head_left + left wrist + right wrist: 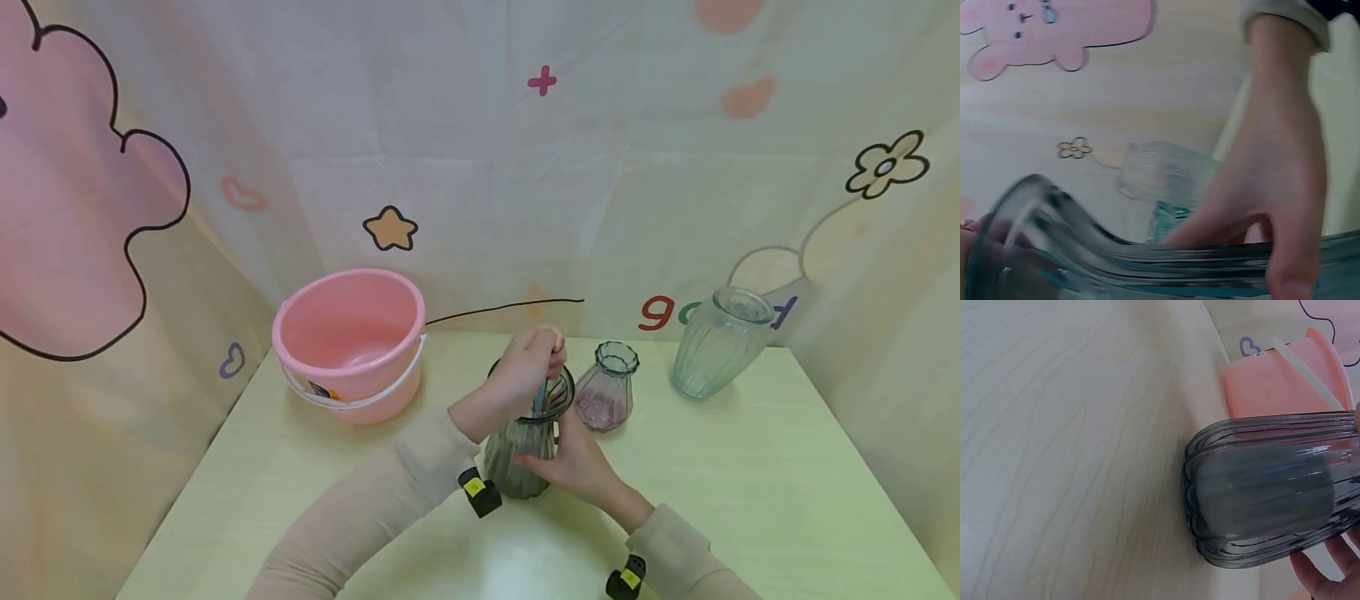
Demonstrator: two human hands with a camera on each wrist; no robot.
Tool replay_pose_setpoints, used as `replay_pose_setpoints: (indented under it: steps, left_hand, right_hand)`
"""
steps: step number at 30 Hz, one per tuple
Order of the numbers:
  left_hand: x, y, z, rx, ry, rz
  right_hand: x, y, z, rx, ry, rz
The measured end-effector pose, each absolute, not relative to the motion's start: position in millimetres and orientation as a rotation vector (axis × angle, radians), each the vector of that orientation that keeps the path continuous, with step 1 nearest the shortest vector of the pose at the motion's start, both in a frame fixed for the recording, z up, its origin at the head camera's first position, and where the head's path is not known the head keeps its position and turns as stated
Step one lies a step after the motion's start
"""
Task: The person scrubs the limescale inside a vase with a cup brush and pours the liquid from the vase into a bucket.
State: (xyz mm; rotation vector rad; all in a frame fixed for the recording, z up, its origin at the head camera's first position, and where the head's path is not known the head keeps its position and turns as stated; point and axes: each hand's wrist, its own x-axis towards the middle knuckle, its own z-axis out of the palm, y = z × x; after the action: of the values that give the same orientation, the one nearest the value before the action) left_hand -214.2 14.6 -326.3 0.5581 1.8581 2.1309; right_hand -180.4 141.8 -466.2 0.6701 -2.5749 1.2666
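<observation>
A smoky grey fluted glass vase (pixel 517 462) with a flared rim stands on the table between the two hands. My right hand (pixel 577 458) grips its side, thumb in front and fingers behind; the right wrist view shows fingertips (pixel 1316 575) against the glass. Over the mouth, my left hand (pixel 525 371) is curled around a thin bluish stick (pixel 540 398) that reaches down into the vase. Through the glass, a dark grey rounded block (pixel 1266 490) is visible inside; the frames do not clearly show whether it joins the stick.
A pink bucket (pixel 356 367) with a white handle stands at the back left. Just right of the grey vase is a small purple-tinted glass vase (pixel 606 396). Farther right stands a pale green glass vase (pixel 712 350). A printed curtain (pixel 450 125) hangs behind the table (pixel 787 483).
</observation>
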Motion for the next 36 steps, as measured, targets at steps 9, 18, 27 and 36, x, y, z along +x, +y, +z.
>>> replay_pose_setpoints:
  steps: [9,18,27,36]
  left_hand:
    - [-214,18,-334,0.581,1.892,2.093]
    - [-214,16,-335,0.502,1.871,2.15]
    - [-211,11,-319,0.564,1.856,2.191]
    - [-206,5,-280,0.618,1.819,2.228]
  right_hand:
    - [-175,137,-455,0.818,-2.523,1.443]
    - [-168,138,-435,0.903,-2.577,1.462]
    - [-179,142,-458,0.853,-2.569,1.428]
    - [-186,144,-469,0.778,-2.587,1.363]
